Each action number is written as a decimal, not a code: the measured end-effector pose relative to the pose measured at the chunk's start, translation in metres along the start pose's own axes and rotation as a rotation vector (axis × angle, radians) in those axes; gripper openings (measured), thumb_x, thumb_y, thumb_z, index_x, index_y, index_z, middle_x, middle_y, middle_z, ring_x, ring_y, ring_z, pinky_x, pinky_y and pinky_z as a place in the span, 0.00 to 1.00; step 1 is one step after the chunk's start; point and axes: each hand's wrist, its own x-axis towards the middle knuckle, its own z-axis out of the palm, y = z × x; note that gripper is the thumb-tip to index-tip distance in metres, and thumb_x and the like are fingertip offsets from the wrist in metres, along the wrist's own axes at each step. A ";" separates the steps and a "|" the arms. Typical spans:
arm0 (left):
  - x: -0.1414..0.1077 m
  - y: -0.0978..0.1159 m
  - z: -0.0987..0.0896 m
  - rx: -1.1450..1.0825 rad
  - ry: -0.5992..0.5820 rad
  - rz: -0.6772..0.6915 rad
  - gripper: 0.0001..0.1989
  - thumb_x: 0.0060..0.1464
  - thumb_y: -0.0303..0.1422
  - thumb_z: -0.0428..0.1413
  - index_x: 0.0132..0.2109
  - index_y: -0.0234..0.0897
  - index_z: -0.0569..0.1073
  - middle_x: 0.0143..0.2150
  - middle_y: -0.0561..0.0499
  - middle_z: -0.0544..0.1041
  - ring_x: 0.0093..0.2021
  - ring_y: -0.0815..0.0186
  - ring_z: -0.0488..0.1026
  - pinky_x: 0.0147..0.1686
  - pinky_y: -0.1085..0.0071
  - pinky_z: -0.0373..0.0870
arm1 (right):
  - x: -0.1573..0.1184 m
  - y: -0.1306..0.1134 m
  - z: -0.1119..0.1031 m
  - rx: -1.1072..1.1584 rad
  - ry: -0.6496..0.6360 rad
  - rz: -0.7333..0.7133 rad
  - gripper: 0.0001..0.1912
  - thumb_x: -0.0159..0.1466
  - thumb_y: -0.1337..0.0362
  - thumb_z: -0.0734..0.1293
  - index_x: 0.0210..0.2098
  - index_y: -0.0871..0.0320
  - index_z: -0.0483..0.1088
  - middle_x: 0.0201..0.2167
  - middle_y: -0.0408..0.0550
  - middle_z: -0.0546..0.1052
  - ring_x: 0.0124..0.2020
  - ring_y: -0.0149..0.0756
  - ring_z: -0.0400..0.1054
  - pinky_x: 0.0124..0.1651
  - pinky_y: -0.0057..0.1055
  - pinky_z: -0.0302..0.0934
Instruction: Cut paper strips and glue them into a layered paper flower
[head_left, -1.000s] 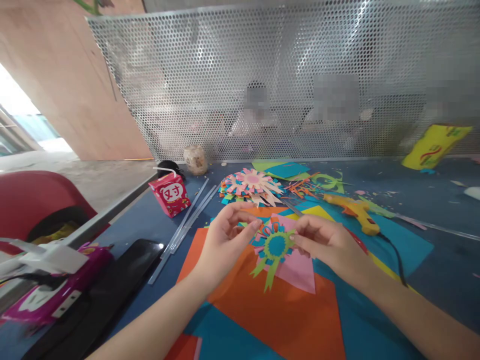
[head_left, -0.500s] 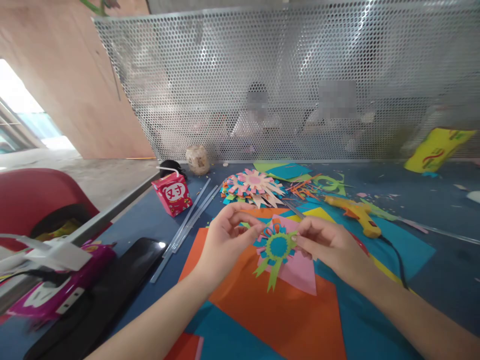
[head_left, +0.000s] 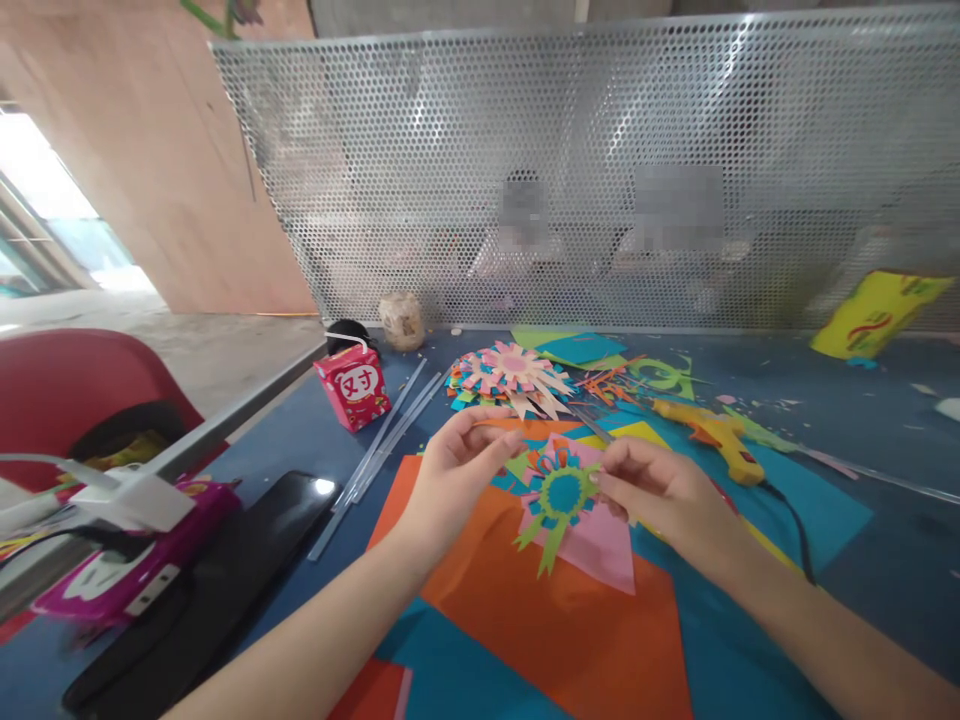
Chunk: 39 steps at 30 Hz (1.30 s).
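A paper rosette (head_left: 567, 490) with a blue centre, a green fringed ring and two green ribbon tails hangs above the orange and pink sheets. Blue, pink and orange loops show around its edge. My right hand (head_left: 660, 485) pinches its right side between thumb and fingers. Just left of the rosette, my left hand (head_left: 466, 462) has its thumb and forefinger apart, with nothing visible between them. Beneath are an orange sheet (head_left: 555, 620) and a pink sheet (head_left: 592, 550). A pile of finished-looking rosettes (head_left: 514, 368) lies beyond my hands.
A yellow glue gun (head_left: 712, 435) lies to the right, its cord trailing over blue paper. Left are clear glue sticks (head_left: 397, 430), a red drink carton (head_left: 354, 388), a phone (head_left: 300, 510) and a purple power strip (head_left: 142, 560). A perforated metal screen (head_left: 450, 180) stands behind, people beyond it.
My left thumb and forefinger have come off the rosette's upper left edge and parted slightly. My right hand keeps its pinch. The whole view has shifted a little.
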 end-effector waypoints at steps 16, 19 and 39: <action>-0.007 -0.004 0.003 0.215 -0.200 -0.010 0.17 0.50 0.37 0.56 0.46 0.36 0.65 0.33 0.50 0.74 0.35 0.65 0.73 0.36 0.69 0.65 | -0.003 0.001 0.003 -0.014 -0.186 0.090 0.12 0.56 0.58 0.67 0.24 0.57 0.62 0.21 0.38 0.67 0.22 0.26 0.61 0.26 0.25 0.57; -0.008 -0.002 0.004 0.232 -0.218 -0.034 0.16 0.49 0.34 0.57 0.46 0.37 0.66 0.30 0.53 0.73 0.30 0.68 0.71 0.31 0.71 0.64 | -0.003 -0.004 0.004 -0.042 -0.179 0.108 0.13 0.55 0.57 0.67 0.23 0.57 0.62 0.20 0.38 0.66 0.21 0.26 0.61 0.25 0.25 0.57; 0.031 -0.006 -0.028 0.518 0.164 0.131 0.09 0.52 0.34 0.49 0.39 0.34 0.65 0.31 0.50 0.74 0.33 0.67 0.73 0.31 0.73 0.66 | 0.008 0.002 -0.010 0.055 0.183 0.015 0.16 0.52 0.51 0.69 0.26 0.56 0.64 0.16 0.37 0.66 0.16 0.25 0.58 0.21 0.25 0.55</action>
